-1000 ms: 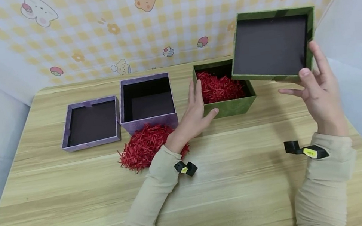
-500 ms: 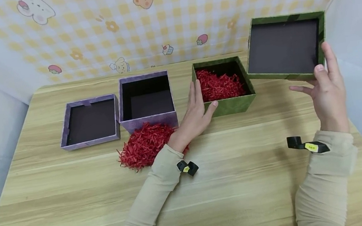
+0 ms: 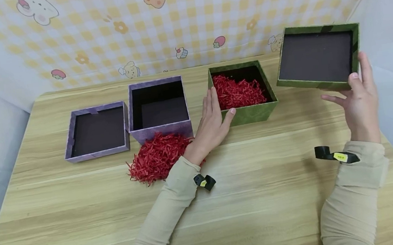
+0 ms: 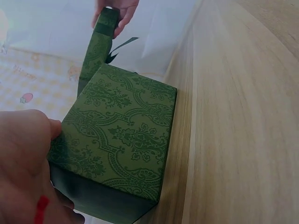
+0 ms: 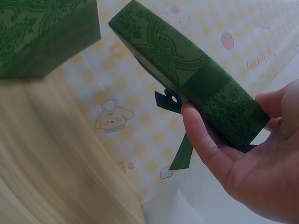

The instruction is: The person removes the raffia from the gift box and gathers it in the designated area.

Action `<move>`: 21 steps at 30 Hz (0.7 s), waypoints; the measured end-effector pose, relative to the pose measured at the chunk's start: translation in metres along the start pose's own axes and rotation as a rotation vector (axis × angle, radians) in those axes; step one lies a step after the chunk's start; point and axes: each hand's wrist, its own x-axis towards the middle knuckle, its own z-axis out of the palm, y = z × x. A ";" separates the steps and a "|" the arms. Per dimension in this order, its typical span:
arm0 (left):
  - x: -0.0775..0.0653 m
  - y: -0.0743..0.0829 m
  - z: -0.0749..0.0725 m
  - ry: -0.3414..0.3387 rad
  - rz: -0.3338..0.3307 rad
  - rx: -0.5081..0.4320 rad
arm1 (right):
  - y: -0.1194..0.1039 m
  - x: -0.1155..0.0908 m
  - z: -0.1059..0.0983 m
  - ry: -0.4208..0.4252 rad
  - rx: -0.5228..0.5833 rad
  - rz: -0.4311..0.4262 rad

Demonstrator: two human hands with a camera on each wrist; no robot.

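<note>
My right hand (image 3: 361, 104) holds the green box lid (image 3: 315, 57) by its right corner, raised and tilted, its black inside facing the head camera. In the right wrist view, a green ribbon (image 5: 183, 156) hangs from the lid's outer face. My left hand (image 3: 211, 126) rests against the left side and front corner of the green box (image 3: 250, 114), fingers straight and thumb spread along the front. Red shredded paper (image 3: 238, 92) lies inside that box. The left wrist view shows the box's patterned front (image 4: 121, 130) beside my thumb.
Left of the green box stands an open purple box (image 3: 162, 132) with a black inside. Its purple lid (image 3: 99, 155) lies inside-up beside it. A heap of red shredded paper (image 3: 158, 158) sits before the purple box, partly behind my left wrist. A checked cloth (image 3: 99, 48) hangs behind the table.
My right hand has carried the green lid rightward and slightly down, away from above the green box, uncovering its right side. My left hand has stayed at the box.
</note>
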 end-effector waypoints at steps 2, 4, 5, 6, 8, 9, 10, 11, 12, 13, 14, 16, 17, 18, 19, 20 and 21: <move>0.000 0.000 0.000 0.001 -0.002 -0.002 | 0.001 0.000 -0.003 0.015 -0.011 0.011; 0.001 0.000 0.000 0.001 -0.006 -0.009 | 0.001 -0.001 -0.005 0.023 -0.016 0.024; 0.001 0.000 0.000 0.003 -0.006 -0.009 | 0.001 -0.001 -0.006 0.023 -0.013 0.029; 0.001 0.000 0.000 0.006 -0.002 -0.008 | 0.002 -0.001 -0.007 0.021 -0.009 0.035; 0.001 0.000 0.000 0.012 0.005 -0.003 | 0.003 0.000 -0.008 0.016 0.019 0.051; 0.001 0.000 0.000 0.016 0.012 -0.001 | 0.004 0.000 -0.009 0.010 0.024 0.055; 0.001 0.000 -0.001 0.020 0.020 0.004 | 0.004 0.001 -0.010 0.006 0.030 0.062; 0.001 0.000 -0.001 0.022 0.027 0.010 | 0.005 0.001 -0.010 0.004 0.032 0.070; 0.001 0.000 -0.001 0.026 0.035 0.013 | 0.006 0.001 -0.011 0.002 0.027 0.078; 0.001 0.000 -0.001 0.026 0.039 0.016 | 0.007 0.002 -0.011 0.000 0.022 0.086; 0.001 0.000 -0.001 0.028 0.043 0.018 | 0.007 0.002 -0.012 -0.003 0.010 0.093; 0.001 0.000 -0.001 0.029 0.047 0.023 | 0.008 0.002 -0.014 -0.005 -0.005 0.109; 0.001 0.000 -0.001 0.030 0.047 0.025 | 0.008 0.001 -0.014 -0.008 -0.014 0.115; 0.001 0.000 -0.001 0.031 0.045 0.028 | 0.009 0.001 -0.015 -0.011 -0.018 0.121; 0.001 0.000 0.000 0.032 0.042 0.032 | 0.009 0.001 -0.016 -0.013 -0.019 0.127; 0.001 0.000 0.000 0.032 0.038 0.035 | 0.009 0.001 -0.016 -0.016 -0.022 0.133; 0.001 0.000 0.000 0.034 0.036 0.040 | 0.010 0.001 -0.016 -0.018 -0.024 0.137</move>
